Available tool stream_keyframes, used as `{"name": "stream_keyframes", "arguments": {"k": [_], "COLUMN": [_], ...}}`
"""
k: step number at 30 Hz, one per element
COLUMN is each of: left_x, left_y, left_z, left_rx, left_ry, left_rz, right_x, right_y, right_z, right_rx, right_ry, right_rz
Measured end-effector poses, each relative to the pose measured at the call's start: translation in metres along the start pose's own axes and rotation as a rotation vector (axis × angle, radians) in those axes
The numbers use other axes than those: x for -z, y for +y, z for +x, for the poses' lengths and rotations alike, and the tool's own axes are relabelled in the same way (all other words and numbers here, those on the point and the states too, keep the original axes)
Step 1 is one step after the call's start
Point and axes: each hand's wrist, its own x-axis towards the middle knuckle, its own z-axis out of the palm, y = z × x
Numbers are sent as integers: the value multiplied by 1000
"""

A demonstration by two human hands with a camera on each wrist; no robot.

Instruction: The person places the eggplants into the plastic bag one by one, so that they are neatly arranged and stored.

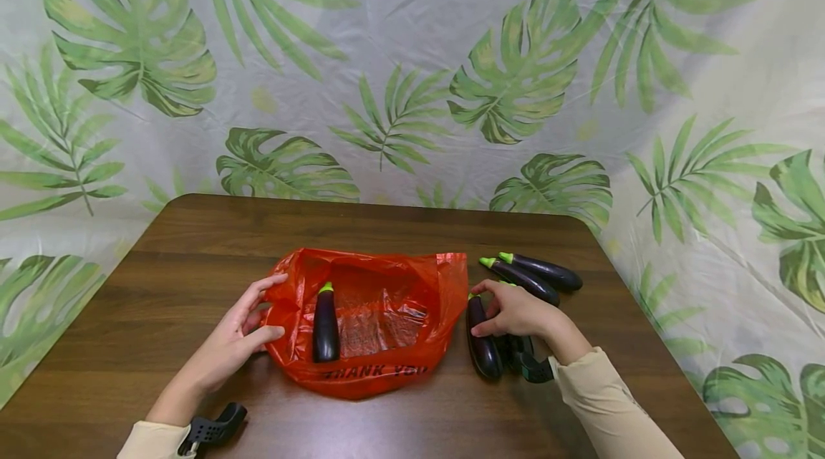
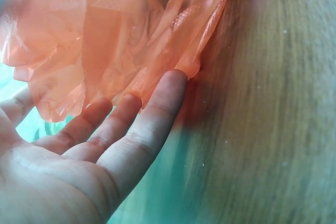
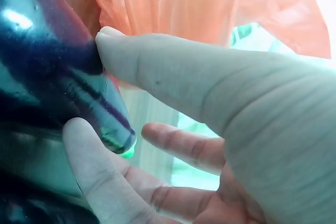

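Observation:
A red plastic bag [image 1: 361,380] printed "THANK YOU" lies on its side with its mouth spread. Inside it, toward the left, is a dark purple eggplant [image 1: 326,326] with a green stem end. My left hand [image 1: 232,337] touches the bag's left side, its fingers extended against the plastic in the left wrist view. To the right of the bag, my right hand [image 1: 515,312] has thumb and index finger on either side of another eggplant [image 1: 483,348], pinching it near its stem end. A further eggplant lies beside it, mostly hidden under that hand.
Behind my right hand, two eggplants lie side by side, a nearer eggplant [image 1: 525,281] and a farther eggplant [image 1: 548,271]. Everything rests on a brown wooden table [image 1: 213,244]. A leaf-patterned curtain [image 1: 412,87] hangs beyond the table's back edge.

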Motion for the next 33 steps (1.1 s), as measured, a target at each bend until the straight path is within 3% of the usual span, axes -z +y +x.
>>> {"name": "stream_keyframes", "arguments": {"k": [5,15,21,33], "left_x": [0,0,1,0], "left_y": [1,-1,-2,0], "left_z": [0,0,1,0], "left_rx": [4,-14,-31,0], "left_ry": [-1,-5,-11,1], "left_rz": [0,-12,-20,8], "right_x": [-3,-9,-10,-9], "right_y": [-11,-11,-10,-9], "right_z": [-2,0,1,-3], "right_rx": [-46,-80,-77,-47], "right_ry": [-5,-25,-26,-26], "right_rz": [23,107,111,148]}}
